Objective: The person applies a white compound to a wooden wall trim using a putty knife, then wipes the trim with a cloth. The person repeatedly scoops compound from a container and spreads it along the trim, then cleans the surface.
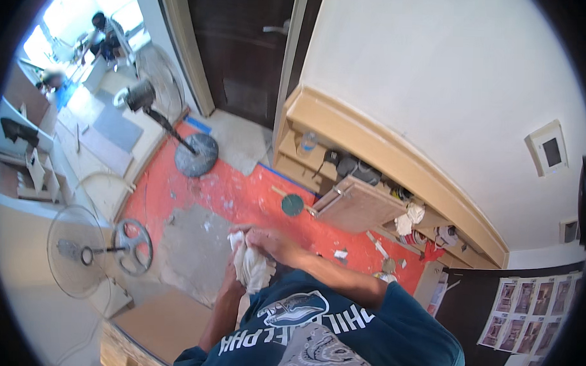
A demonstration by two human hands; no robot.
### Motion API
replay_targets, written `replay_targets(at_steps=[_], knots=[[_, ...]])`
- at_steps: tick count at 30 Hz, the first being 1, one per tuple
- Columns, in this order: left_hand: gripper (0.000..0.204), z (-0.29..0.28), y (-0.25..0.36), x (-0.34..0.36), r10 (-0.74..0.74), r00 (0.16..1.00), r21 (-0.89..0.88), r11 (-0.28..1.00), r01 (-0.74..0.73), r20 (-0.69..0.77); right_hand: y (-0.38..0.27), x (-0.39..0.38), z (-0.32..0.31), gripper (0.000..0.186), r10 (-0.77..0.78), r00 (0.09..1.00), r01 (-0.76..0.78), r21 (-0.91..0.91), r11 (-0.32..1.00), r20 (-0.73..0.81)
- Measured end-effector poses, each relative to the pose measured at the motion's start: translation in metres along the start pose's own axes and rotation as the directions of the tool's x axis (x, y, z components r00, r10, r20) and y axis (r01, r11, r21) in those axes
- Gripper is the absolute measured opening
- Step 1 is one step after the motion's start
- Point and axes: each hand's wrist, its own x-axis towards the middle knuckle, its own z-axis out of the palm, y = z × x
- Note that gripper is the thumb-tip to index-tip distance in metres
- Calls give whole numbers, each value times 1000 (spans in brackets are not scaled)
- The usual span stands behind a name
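A crumpled white cloth (252, 267) is bunched up in front of my chest, between my two hands. From above, my right hand (271, 242) closes over its upper part, fingers curled. My left hand (233, 281) grips the cloth from its left side, and the folds hide most of those fingers. A small loop of cloth sticks out by the right fingertips. Beyond the hands, a round dark green container (292, 205) with a brush-like handle across it stands on the red floor covering (241, 193).
A pedestal fan (196, 155) stands ahead, and another fan (84, 250) is at the left. Along the right wall runs a wooden shelf unit (366, 131) with bags, a bottle and an open panel (350, 207). A brown board (162, 323) lies near my left. People work far left.
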Motion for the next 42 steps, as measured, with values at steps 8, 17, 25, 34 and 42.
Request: replay_targets(at_steps=[8,17,25,34,42], knots=[[49,17,55,17,46,999,417,908,-38,-9,-66,15,-20,29,-368,908,360,-824,438,201],[57,-6,10,33,-218,976,205,956,208,26,-3,-14,-19,35,74,986,-107,-234,966,-148],[50,93,41,36,-54,991,503,864,-16,124,-38,-10,-43,20,92,962,59,527,848,-256],[48,77,21,74,-60,993,417,904,97,-100,-7,-13,-82,56,-211,889,-90,-606,790,-407],[90,166,14,99,-261,893,671,739,-59,366,-77,-46,-120,65,-75,767,-109,-243,964,-638]])
